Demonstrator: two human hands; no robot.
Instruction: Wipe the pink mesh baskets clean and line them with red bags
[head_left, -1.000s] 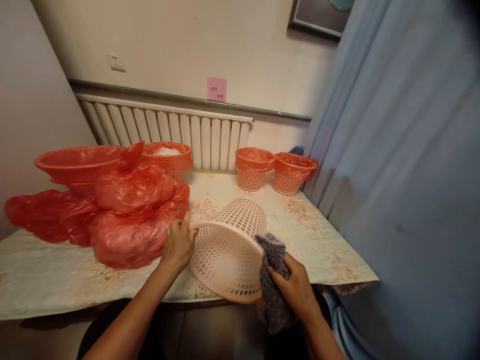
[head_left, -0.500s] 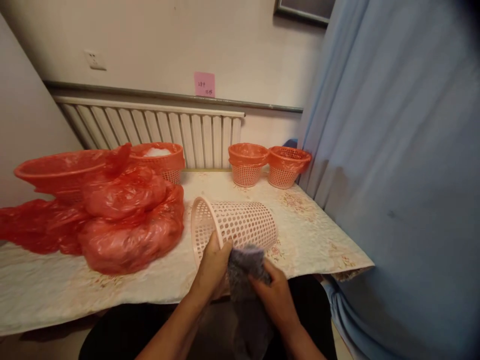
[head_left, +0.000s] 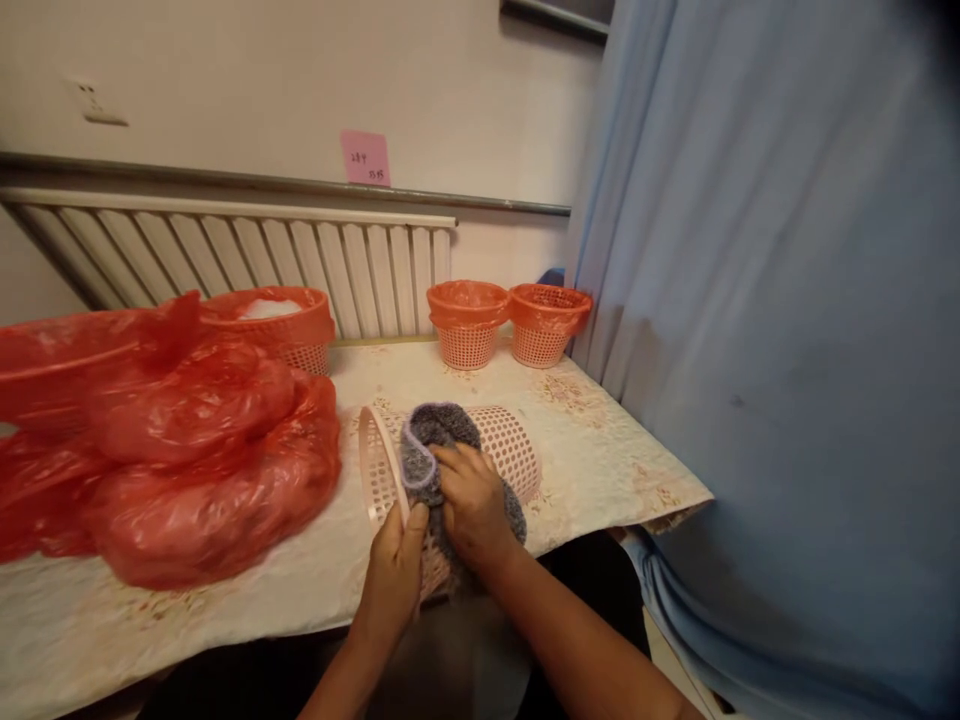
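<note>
A pale pink perforated basket lies on its side near the table's front edge, its mouth facing left. My left hand grips the rim at its lower front, thumb outside. A grey cloth with a lilac edge is draped over the basket's side. My right hand is closed on this cloth and presses it against the basket near the rim.
Red plastic bags are heaped on the left, beside a large red-lined basket. Behind them stands another lined basket. Two smaller lined baskets stand at the back. A blue curtain hangs on the right.
My right hand has moved up and left, bringing the cloth from the basket's front edge onto its side. My left hand still holds the rim. The view has shifted to the right.
</note>
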